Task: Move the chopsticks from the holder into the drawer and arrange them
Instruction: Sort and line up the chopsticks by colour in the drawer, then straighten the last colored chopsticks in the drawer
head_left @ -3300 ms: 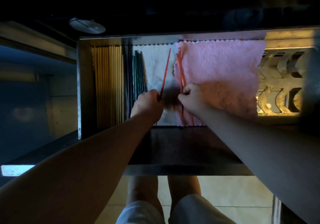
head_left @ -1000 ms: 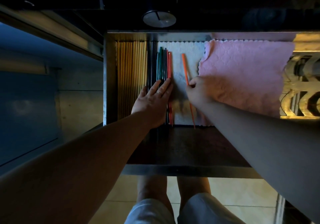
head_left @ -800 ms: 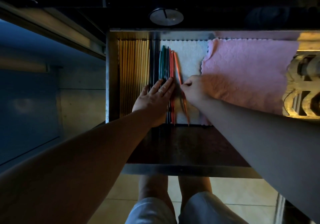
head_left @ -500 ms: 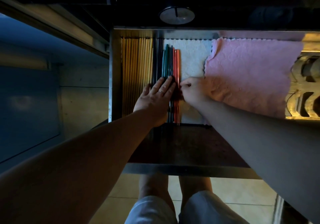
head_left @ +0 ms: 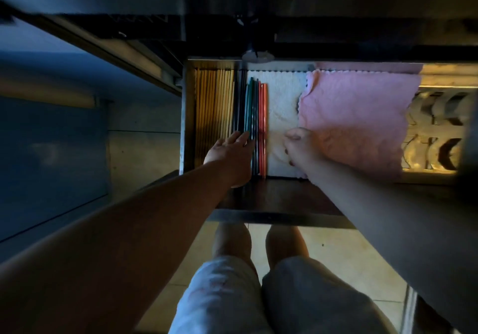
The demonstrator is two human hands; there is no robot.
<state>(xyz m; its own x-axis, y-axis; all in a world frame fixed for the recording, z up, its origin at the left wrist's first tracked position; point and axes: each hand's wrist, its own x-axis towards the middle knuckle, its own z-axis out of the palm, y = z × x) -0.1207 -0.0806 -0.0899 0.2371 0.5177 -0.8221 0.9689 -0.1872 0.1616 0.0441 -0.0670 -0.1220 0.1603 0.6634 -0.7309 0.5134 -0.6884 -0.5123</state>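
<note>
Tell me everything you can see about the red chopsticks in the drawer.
The red chopsticks are thin, smooth, orange-red sticks, plastic-looking, lying flat and parallel, pressed together lengthwise in the drawer. They rest on the white cloth, rightmost in the row, against the dark chopsticks. The flat left hand lies just left; the curled right hand is apart.

I see my left arm (head_left: 134,232) and right arm (head_left: 388,204) bare down to the left hand (head_left: 230,152) and right hand (head_left: 300,147); pale, creased shorts (head_left: 225,295) above bare knees (head_left: 230,240).
</note>
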